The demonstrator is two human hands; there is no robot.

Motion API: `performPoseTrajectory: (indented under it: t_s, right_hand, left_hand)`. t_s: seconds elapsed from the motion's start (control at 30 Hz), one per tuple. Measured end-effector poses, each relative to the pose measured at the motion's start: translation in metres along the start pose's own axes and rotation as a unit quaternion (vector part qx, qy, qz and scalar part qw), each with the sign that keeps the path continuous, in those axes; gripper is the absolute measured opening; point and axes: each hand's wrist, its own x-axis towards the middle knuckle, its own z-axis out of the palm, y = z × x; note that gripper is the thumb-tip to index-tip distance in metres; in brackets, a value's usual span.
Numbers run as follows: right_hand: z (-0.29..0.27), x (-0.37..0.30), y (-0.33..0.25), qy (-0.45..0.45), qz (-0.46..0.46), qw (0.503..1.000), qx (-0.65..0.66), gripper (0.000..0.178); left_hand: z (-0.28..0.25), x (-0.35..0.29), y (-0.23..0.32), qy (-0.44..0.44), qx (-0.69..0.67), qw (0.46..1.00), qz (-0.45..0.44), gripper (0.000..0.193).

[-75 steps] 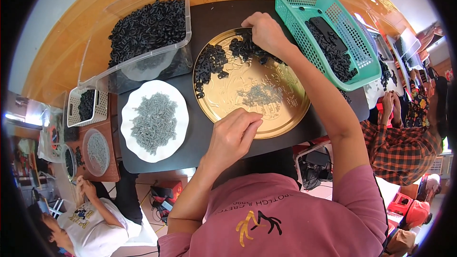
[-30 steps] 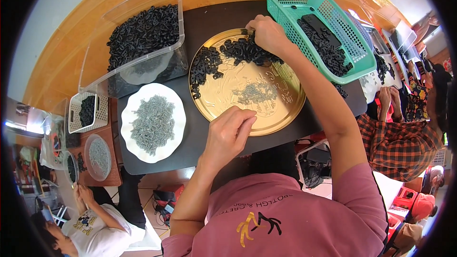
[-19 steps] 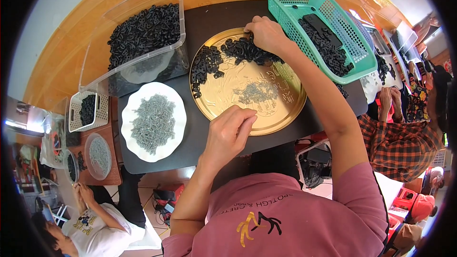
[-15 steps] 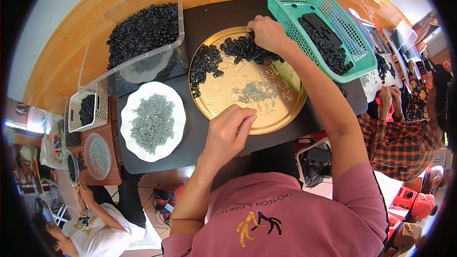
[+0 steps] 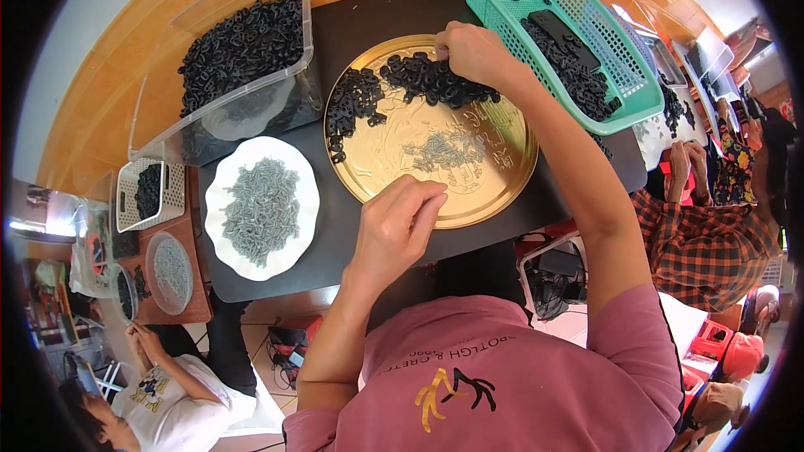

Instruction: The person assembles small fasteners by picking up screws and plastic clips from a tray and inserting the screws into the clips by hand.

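A round gold tray (image 5: 368,177) lies before me. Small black plastic pieces (image 5: 356,100) with holes sit at its left side, black ring-like pieces (image 5: 431,82) along its far side, and small grey screw-like pins (image 5: 448,151) in the middle. At the tray's near edge, my left hand (image 5: 394,222) is closed in a pinch, thumb and forefinger together; whatever they hold is too small to tell. My right hand (image 5: 475,54) reaches over the far rim beside the black rings. Its fingers are curled and pressed together, their tips partly hidden, so what they grip cannot be made out.
Left stand a white scalloped plate (image 5: 218,238) of grey pins and a clear bin (image 5: 251,105) of black pieces. A green basket (image 5: 636,113) with black pieces is at right. One person (image 5: 172,393) sits at left; another's checked sleeve (image 5: 703,243) shows at right.
The view has shifted slightly, so tray and plate appear a little higher and further left. Both hands keep nearly the same closed pose and place over the tray.
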Motion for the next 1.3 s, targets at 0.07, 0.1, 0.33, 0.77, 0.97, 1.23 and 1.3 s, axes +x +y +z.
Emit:
performPoseTrajectory:
  t_s: [0.07, 0.1, 0.33, 0.77, 0.97, 1.23, 1.3]
  right_hand:
    - [-0.005, -0.004, -0.005, 0.008, -0.007, 1.0, 0.014, 0.016]
    - [-0.005, -0.006, -0.008, 0.006, -0.007, 1.0, 0.015, 0.016]
    - [-0.005, -0.029, -0.041, 0.065, -0.171, 0.98, 0.08, 0.014]
    - [0.007, -0.033, -0.054, 0.094, -0.203, 0.974, 0.028, 0.013]
    - [-0.005, -0.027, -0.062, 0.017, -0.204, 0.977, 0.061, 0.011]
    - [-0.019, -0.056, -0.06, -0.115, -0.007, 0.899, 0.422, 0.01]
    - [-0.022, -0.073, -0.062, -0.131, 0.019, 0.857, 0.498, 0.011]
  left_hand:
    - [0.0, 0.0, 0.0, 0.0, -0.002, 1.0, -0.003, 0.009]
    - [0.0, 0.0, 0.0, 0.001, 0.0, 1.0, 0.0, 0.009]
    - [0.0, 0.001, -0.001, 0.002, 0.001, 1.0, 0.004, 0.009]
    - [-0.001, -0.001, -0.003, -0.005, 0.007, 1.0, 0.0, 0.011]
    - [-0.002, -0.001, -0.007, -0.013, 0.023, 1.0, 0.011, 0.009]
    - [-0.004, 0.002, 0.003, 0.049, 0.021, 0.996, -0.065, 0.012]
    - [-0.003, 0.005, 0.003, 0.082, 0.043, 0.995, -0.031, 0.015]
